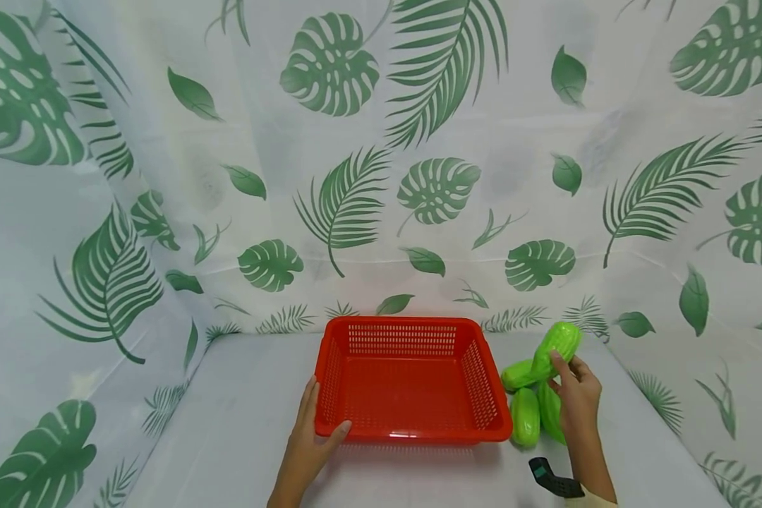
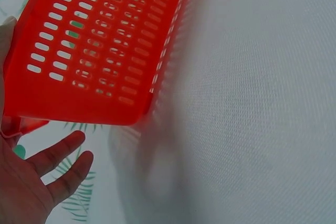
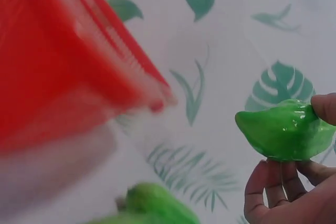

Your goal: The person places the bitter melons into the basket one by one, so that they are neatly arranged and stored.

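In the head view, a red plastic basket (image 1: 413,433) with slotted walls stands on the white table, nothing in it. My left hand (image 1: 311,437) rests on its front left corner, thumb at the front rim, fingers along the left side. The left wrist view shows two fingers (image 2: 68,174) straight and spread beside the basket wall (image 2: 79,100). Right of the basket, my right hand (image 1: 578,395) pinches a glossy green, lumpy vegetable (image 1: 564,340) between thumb and fingers. Its tapered end shows in the right wrist view, where the hand (image 3: 299,198) holds the vegetable (image 3: 278,129) raised.
Several more green vegetables (image 1: 524,420) lie on the table close to the basket's right wall, partly behind the right hand. A leaf-printed white cloth (image 1: 368,141) hangs behind and at both sides. A black strap device (image 1: 552,480) sits at the right wrist.
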The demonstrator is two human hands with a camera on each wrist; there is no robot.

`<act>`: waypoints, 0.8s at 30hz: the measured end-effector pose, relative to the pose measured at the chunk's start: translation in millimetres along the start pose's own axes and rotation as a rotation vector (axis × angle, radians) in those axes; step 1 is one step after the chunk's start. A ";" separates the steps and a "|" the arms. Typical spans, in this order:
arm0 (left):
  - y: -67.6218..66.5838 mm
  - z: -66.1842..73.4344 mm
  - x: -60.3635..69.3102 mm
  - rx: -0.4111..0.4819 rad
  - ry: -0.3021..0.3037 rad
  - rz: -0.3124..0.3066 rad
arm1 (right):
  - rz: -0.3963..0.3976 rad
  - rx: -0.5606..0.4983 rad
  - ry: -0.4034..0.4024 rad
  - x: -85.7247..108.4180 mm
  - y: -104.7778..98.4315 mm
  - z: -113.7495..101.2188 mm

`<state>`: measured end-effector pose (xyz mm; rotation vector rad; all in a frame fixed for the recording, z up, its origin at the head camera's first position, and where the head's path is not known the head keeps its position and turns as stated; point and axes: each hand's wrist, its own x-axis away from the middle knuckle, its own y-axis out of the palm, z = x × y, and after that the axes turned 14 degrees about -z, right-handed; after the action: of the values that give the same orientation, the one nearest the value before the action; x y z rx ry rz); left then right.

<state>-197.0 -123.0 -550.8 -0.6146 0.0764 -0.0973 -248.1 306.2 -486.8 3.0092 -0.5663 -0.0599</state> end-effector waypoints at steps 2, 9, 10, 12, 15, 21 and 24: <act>-0.2 -0.1 -0.3 -0.001 0.008 0.006 | -0.051 0.002 0.000 -1.3 12.8 -4.4; 1.8 -1.9 -1.2 0.026 0.000 0.013 | -0.294 0.020 0.055 0.8 52.9 -25.6; 2.5 -1.8 -1.2 0.028 -0.001 0.014 | -0.341 0.025 0.062 0.7 56.8 -27.2; 3.5 -1.3 -1.1 0.026 -0.002 0.012 | -0.441 0.070 0.074 0.3 64.7 -30.1; 4.2 -1.4 -0.8 0.021 0.006 0.015 | -0.566 0.173 0.101 -2.3 79.4 -30.6; 4.0 -2.6 -1.2 0.036 0.028 0.025 | -0.767 0.435 0.175 -7.7 118.4 -23.4; 2.7 -2.7 -1.2 0.059 0.038 0.025 | -0.866 0.512 0.215 -10.9 139.7 -14.8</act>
<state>-198.2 -122.2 -554.5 -0.5527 0.1174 -0.0862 -308.0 181.4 -459.9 3.3984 0.8824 0.4070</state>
